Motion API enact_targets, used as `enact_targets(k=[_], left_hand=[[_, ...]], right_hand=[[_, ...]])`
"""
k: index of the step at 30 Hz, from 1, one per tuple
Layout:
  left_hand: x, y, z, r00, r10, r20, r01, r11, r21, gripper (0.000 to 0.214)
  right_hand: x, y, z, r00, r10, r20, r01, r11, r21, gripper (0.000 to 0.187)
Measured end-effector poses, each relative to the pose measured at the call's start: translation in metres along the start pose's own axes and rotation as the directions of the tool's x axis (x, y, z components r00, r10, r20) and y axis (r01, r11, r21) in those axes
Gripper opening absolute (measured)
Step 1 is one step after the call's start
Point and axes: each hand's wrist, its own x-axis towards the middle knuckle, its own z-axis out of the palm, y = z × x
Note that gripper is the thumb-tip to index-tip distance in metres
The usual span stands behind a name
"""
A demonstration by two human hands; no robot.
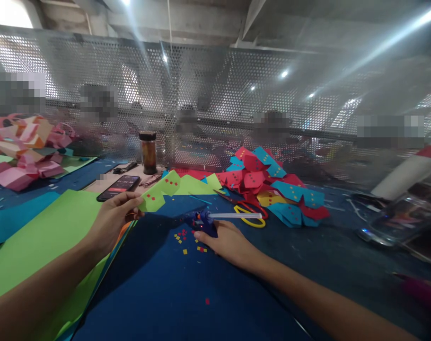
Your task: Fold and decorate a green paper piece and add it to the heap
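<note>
My left hand (113, 219) pinches a folded light-green paper piece (161, 190) with small red squares glued on it, lifted above the blue table (172, 293). My right hand (226, 240) rests on the table with its fingers wrapped round a blue hot-glue gun (204, 221). A clear glue stick (234, 216) juts from the gun's rear toward the right. Tiny red and yellow paper squares (187, 239) lie scattered just left of the right hand.
Green paper sheets (41, 232) lie under my left arm. A phone (118, 187), a brown jar (148, 152), yellow-handled scissors (249, 212) and a pile of red and blue folded pieces (272, 182) sit behind. Pink folded pieces (23, 147) lie far left, a perforated metal screen (215, 94) behind.
</note>
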Motion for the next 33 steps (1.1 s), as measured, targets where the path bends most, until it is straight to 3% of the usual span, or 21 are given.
enact_targets(k=[12,25,29,33], left_hand=[[-0.001,0.0,0.0,1.0,-0.011,0.015,0.011,1.0,0.001,0.027],[0.001,-0.004,0.0,0.994,-0.003,0.108,-0.01,0.992,0.124,0.029],[-0.003,-0.001,0.004,0.992,0.036,0.124,-0.057,0.984,0.171,0.029],[-0.008,0.002,0.007,0.989,0.049,0.14,-0.08,0.972,0.221,0.026]], right_hand=[[-0.003,-0.004,-0.003,1.0,-0.02,-0.017,0.021,0.999,0.028,0.04],[-0.017,-0.005,-0.002,0.996,-0.013,-0.084,0.046,0.914,0.404,0.032],[-0.023,-0.012,-0.002,0.994,-0.019,-0.108,0.061,0.913,0.404,0.03],[-0.025,-0.014,-0.002,0.986,-0.101,-0.132,0.139,0.937,0.32,0.03]])
